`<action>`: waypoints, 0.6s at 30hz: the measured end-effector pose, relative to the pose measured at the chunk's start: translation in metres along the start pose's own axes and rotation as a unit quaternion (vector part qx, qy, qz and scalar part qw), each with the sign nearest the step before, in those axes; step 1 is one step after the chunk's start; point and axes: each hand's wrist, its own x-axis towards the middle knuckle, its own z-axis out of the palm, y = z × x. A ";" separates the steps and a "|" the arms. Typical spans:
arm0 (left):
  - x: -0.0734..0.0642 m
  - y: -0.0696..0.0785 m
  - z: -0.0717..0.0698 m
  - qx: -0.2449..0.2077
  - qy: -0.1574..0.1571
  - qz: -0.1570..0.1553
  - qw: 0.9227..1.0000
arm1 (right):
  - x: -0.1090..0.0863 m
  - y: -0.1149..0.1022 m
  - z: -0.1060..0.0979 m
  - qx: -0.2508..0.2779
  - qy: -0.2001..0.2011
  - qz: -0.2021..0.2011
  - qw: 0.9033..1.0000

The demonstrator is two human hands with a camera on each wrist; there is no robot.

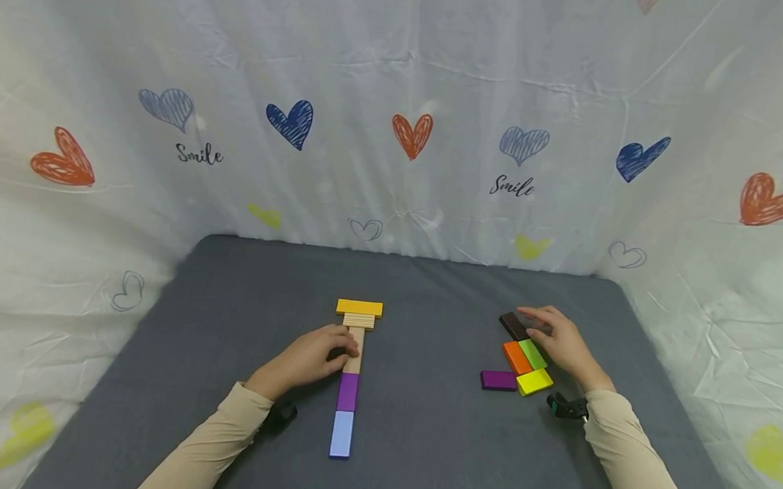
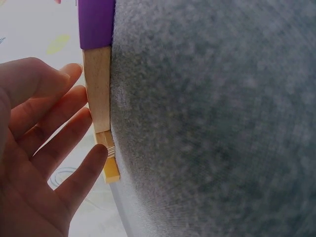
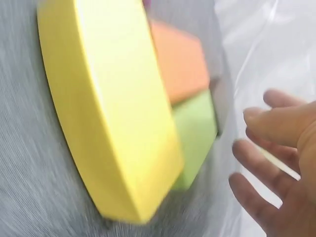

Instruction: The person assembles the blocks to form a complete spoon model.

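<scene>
Slipping sideways could make the loose-fingered left hand (image 1: 309,355) skew the plain block (image 2: 98,91) beside it; the relaxed right hand (image 1: 559,341) holds nothing.

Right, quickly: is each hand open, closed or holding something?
Left hand: open, at the plain block.
Right hand: open, holding nothing, near the dark block.

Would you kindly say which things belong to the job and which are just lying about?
Likely in the job: blue block, left purple block, tan block by left hand, striped wooden pieces, amber block; by right hand, brown block, green block, orange block, yellow block, right purple block.

Merely surroundings: heart-printed curtain, grey cloth.
</scene>
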 end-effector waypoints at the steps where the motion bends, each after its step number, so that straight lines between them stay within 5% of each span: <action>1: 0.000 0.000 0.000 0.000 0.000 0.000 1.000 | 0.001 0.005 -0.001 0.002 -0.008 0.001 1.000; 12: -0.001 0.000 -0.001 0.000 0.000 -0.005 1.000 | 0.010 0.018 -0.009 0.042 -0.081 0.008 0.996; 18: -0.001 0.000 -0.001 0.000 0.000 -0.002 1.000 | 0.017 0.021 -0.012 0.091 -0.138 0.039 0.986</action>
